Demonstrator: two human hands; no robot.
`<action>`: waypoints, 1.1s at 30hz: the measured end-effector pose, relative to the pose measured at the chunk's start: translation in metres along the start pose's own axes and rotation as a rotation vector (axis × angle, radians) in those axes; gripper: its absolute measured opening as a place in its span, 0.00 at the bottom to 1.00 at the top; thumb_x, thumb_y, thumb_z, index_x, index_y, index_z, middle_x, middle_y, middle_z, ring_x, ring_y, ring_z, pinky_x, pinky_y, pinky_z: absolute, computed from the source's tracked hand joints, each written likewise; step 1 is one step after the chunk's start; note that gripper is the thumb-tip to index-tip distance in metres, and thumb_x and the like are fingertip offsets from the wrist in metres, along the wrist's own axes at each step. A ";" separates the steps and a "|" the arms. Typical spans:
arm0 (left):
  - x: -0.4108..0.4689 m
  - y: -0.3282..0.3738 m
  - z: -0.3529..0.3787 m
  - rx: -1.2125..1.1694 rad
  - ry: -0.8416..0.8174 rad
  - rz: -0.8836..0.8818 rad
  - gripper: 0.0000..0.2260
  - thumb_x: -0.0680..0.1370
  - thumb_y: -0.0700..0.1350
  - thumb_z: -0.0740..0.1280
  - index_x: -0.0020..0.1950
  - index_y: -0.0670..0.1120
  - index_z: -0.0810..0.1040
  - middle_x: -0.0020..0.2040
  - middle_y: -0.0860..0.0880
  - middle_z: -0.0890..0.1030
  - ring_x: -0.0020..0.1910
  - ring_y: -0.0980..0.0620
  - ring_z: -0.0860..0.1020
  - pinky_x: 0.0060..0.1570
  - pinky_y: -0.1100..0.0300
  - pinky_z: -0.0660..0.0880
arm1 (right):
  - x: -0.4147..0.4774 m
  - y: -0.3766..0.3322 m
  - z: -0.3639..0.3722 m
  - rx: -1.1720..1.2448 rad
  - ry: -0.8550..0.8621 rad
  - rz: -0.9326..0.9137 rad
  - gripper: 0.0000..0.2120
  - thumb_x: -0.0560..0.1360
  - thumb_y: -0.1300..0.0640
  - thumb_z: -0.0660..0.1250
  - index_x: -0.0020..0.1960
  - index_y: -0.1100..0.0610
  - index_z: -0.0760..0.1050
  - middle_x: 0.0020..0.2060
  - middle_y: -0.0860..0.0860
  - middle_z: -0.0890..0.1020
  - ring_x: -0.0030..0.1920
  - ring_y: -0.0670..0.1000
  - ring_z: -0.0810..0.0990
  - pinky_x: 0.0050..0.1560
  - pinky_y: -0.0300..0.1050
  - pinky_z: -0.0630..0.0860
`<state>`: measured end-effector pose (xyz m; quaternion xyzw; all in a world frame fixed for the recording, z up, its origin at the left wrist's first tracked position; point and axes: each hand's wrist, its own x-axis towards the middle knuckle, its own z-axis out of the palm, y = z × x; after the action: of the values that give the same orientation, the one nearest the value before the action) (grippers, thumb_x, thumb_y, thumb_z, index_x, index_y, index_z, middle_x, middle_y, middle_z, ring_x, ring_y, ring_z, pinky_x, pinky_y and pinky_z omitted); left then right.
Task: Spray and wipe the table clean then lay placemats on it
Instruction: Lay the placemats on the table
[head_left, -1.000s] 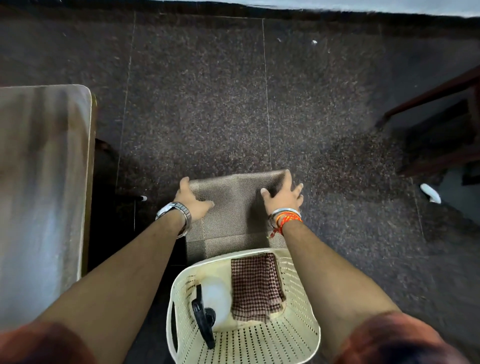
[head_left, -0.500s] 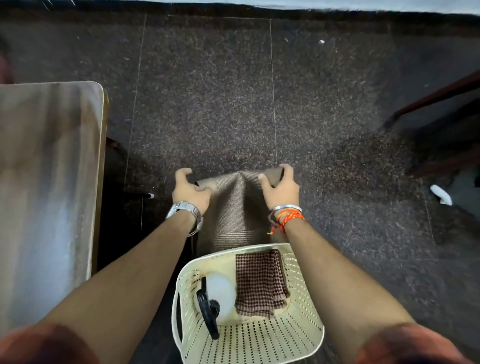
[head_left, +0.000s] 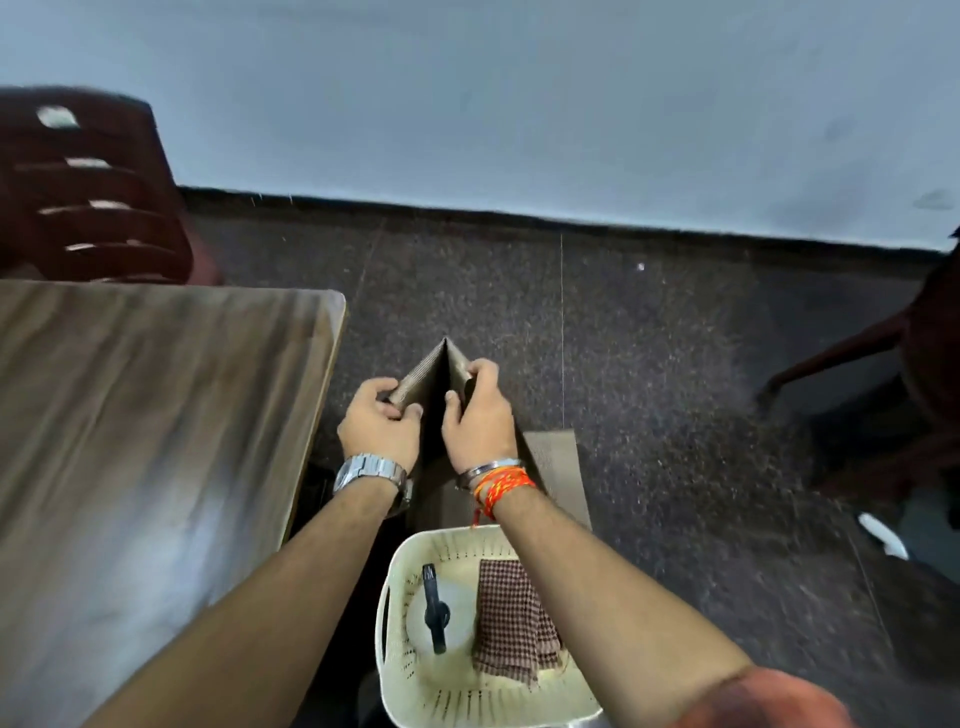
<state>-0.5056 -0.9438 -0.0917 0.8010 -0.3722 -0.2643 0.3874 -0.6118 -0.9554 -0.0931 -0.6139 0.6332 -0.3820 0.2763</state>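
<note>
Both hands hold a brown woven placemat (head_left: 431, 374) lifted and bent into a peak above the floor. My left hand (head_left: 379, 423) grips its left edge and my right hand (head_left: 478, 415) grips its right edge. More placemats (head_left: 553, 467) lie flat on the floor under my right wrist. The wooden table (head_left: 145, 441) fills the left side. A cream plastic basket (head_left: 410, 696) below my arms holds a white spray bottle (head_left: 441, 618) with a black trigger and a brown checked cloth (head_left: 511, 618).
A dark red chair (head_left: 88, 192) stands behind the table at the upper left. Another dark chair (head_left: 883, 374) is at the right edge. Dark speckled floor (head_left: 649, 389) stretches to a pale wall.
My hands have lifted the top placemat off the stack and folded it into a peak. The view has tilted up, showing the wall and the red chair.
</note>
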 end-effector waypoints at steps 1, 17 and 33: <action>-0.003 0.004 -0.015 -0.018 0.026 0.008 0.14 0.72 0.41 0.76 0.56 0.48 0.80 0.37 0.51 0.80 0.41 0.52 0.78 0.56 0.58 0.75 | -0.006 -0.014 -0.005 0.004 -0.017 -0.031 0.13 0.76 0.61 0.63 0.59 0.59 0.66 0.44 0.59 0.81 0.43 0.62 0.80 0.39 0.49 0.71; -0.071 -0.045 -0.276 -0.175 0.269 0.118 0.13 0.73 0.37 0.72 0.56 0.47 0.81 0.36 0.51 0.80 0.32 0.52 0.77 0.47 0.60 0.76 | -0.162 -0.193 0.037 0.200 -0.075 -0.193 0.13 0.72 0.61 0.65 0.53 0.50 0.67 0.43 0.51 0.81 0.44 0.54 0.82 0.45 0.42 0.76; -0.110 -0.239 -0.529 -0.315 0.677 -0.432 0.20 0.77 0.55 0.70 0.62 0.43 0.78 0.59 0.42 0.82 0.62 0.41 0.78 0.60 0.56 0.71 | -0.290 -0.309 0.202 0.324 -0.204 0.005 0.23 0.70 0.42 0.72 0.31 0.57 0.67 0.28 0.51 0.74 0.34 0.55 0.74 0.41 0.48 0.69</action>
<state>-0.1003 -0.5305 0.0240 0.8331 -0.0030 -0.1150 0.5410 -0.2438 -0.6837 0.0145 -0.5953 0.5335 -0.4141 0.4353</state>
